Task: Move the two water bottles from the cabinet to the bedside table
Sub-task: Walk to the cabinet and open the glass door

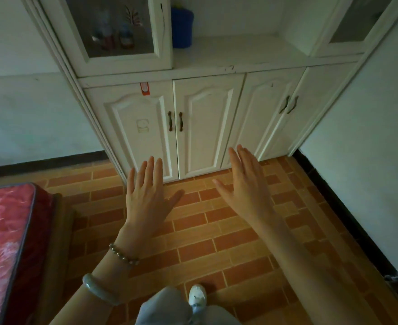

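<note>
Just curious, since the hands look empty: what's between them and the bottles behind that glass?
In the head view, both hands, left and right, hover open over the floor. Between them and the bottles stand the closed lower doors and the shut glass door.

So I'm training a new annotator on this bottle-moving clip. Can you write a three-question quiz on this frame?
1. True or false: the left hand is holding a bottle.
2. Where do the two water bottles appear to stand?
A. on the floor
B. behind the glass door at upper left
C. on the bed
3. Fill in: the blue container stands on the cabinet's open ____.

Key:
1. False. Both the left and the right hand are empty, fingers spread.
2. B, though they are dim behind the glass.
3. Shelf.
</note>
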`<act>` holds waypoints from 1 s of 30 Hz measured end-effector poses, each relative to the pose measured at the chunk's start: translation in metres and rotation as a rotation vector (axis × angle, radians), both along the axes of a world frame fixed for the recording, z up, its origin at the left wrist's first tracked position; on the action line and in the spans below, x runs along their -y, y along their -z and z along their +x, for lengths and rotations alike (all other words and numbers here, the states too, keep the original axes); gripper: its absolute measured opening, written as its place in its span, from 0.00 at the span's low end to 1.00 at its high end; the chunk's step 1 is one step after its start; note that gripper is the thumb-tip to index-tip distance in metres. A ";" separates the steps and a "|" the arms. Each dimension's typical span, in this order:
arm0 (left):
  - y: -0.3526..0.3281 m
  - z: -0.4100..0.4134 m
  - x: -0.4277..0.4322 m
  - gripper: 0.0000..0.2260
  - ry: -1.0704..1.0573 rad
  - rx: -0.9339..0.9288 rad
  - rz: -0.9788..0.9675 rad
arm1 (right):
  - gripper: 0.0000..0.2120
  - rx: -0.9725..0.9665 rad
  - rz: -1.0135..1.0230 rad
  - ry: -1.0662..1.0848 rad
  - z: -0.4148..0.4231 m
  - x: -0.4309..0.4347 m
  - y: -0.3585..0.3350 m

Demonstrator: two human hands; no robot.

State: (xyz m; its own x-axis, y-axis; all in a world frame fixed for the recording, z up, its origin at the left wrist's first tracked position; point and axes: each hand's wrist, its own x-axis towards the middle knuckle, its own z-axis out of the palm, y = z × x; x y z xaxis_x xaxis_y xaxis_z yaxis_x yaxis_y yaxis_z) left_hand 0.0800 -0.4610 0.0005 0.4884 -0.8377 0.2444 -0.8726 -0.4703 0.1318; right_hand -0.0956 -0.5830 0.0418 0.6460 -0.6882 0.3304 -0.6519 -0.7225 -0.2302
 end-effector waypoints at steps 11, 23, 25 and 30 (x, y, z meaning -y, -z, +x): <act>0.004 0.067 0.088 0.41 -0.128 0.033 0.005 | 0.35 0.008 -0.014 -0.075 0.078 0.105 0.010; -0.003 0.187 0.212 0.42 -0.130 0.013 -0.014 | 0.35 -0.020 -0.046 -0.117 0.204 0.225 0.006; -0.007 0.207 0.230 0.43 -0.128 0.021 -0.026 | 0.34 -0.013 -0.046 -0.122 0.225 0.241 0.003; -0.018 0.240 0.267 0.42 -0.096 0.043 -0.040 | 0.34 -0.017 -0.047 -0.131 0.267 0.273 0.002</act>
State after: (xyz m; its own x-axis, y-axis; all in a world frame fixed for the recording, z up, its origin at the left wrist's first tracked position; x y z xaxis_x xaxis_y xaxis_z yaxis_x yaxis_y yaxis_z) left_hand 0.3198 -0.7283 0.0188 0.5543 -0.7768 0.2990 -0.8290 -0.5472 0.1153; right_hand 0.1718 -0.8559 0.0399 0.7350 -0.5816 0.3486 -0.5549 -0.8114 -0.1837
